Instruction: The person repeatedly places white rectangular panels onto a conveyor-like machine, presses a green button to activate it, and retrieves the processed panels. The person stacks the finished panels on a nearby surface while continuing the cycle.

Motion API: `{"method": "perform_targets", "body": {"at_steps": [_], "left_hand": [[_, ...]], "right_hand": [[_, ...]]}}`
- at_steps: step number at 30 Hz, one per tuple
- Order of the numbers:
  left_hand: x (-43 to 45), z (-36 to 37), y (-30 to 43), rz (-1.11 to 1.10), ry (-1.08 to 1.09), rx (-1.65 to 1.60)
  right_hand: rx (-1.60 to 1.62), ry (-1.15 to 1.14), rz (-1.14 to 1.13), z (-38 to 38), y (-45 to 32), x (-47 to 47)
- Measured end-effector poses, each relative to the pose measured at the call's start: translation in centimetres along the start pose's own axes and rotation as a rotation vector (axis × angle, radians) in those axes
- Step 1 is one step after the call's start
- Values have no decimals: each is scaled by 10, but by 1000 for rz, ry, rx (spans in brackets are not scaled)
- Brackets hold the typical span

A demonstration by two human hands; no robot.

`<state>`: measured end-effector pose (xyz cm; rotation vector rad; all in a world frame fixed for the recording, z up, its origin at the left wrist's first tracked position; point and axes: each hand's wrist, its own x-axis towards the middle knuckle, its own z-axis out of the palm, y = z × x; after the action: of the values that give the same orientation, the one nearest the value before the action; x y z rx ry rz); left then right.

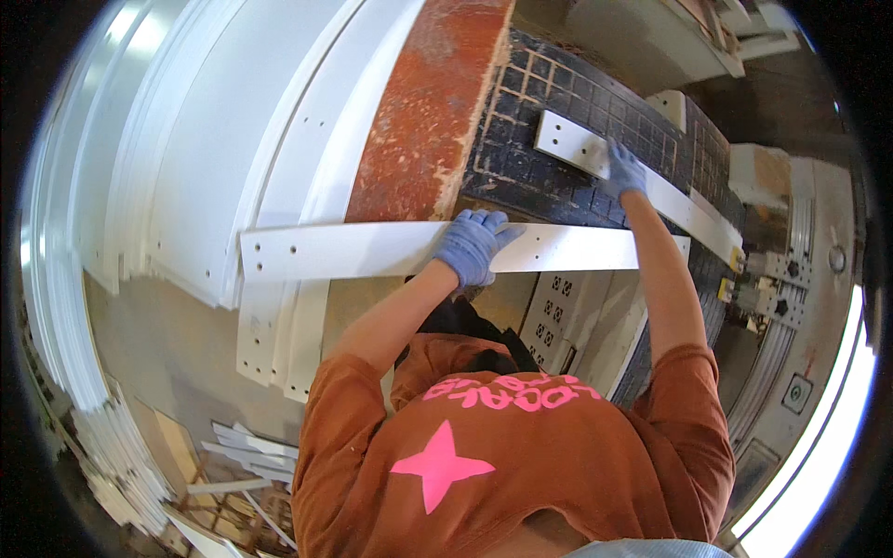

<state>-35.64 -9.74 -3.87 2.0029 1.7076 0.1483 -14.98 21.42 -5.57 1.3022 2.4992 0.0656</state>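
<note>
My left hand (474, 244), in a blue-grey glove, grips the middle of a long white panel strip (377, 251) with drilled holes near its left end. That strip lies crosswise in front of me, from the white panels at left to below my right forearm. My right hand (626, 167), gloved alike, rests on a second white drilled strip (575, 145), its fingers spread over the surface. This second strip lies slantwise on a black gridded machine bed (530, 174), and its far right end touches a yellow-tipped clamp or stop (737, 259).
Stacked white panels (202, 139) fill the left side. A worn red-brown board (425, 118) stands between them and the black bed. Metal rails and fittings (788, 268) are at right. White offcuts (251, 446) lie at lower left.
</note>
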Motion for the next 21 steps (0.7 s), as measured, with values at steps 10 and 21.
{"method": "perform_targets", "body": {"at_steps": [10, 21], "left_hand": [[-83, -58, 4, 13, 56, -221], [-191, -160, -86, -46, 5, -10]], "right_hand": [[-45, -221, -214, -42, -30, 7], [352, 226, -478, -213, -5, -160]]}}
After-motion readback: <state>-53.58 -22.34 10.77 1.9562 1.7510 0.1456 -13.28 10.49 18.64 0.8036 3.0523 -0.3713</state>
